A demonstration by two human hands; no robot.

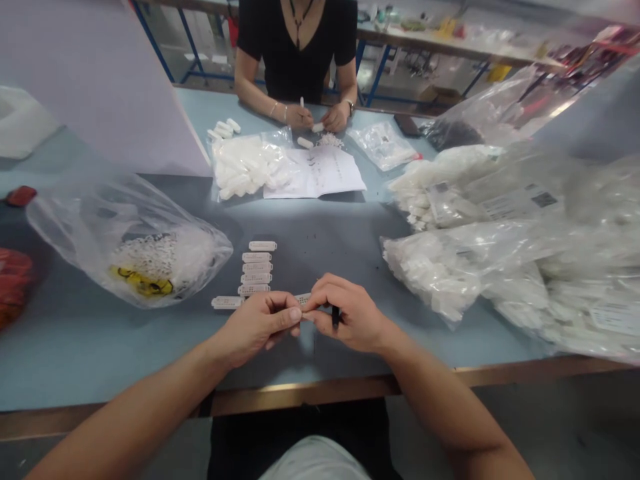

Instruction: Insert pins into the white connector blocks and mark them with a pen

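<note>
Near the table's front edge, my left hand [263,325] is closed, its thumb and fingers pinching a small white plastic piece with dark holes [303,299]. My right hand [353,312] meets it from the right, its fingertips pressed on the same piece. A short black stick-like tool [335,317] is tucked within the right hand's fingers; its tip is hidden. Left of the hands lies a column of similar flat white plastic pieces [257,268], roughly parallel. One more white piece [227,303] lies beside the left hand, partly behind it.
On the left sits a clear bag of small white parts [150,260]. Large bags of white parts [465,260] crowd the right. Across the table, a person's hands [317,119] work behind a bag of white pieces [250,167] and a paper sheet [325,173]. A divider panel [110,87] stands left.
</note>
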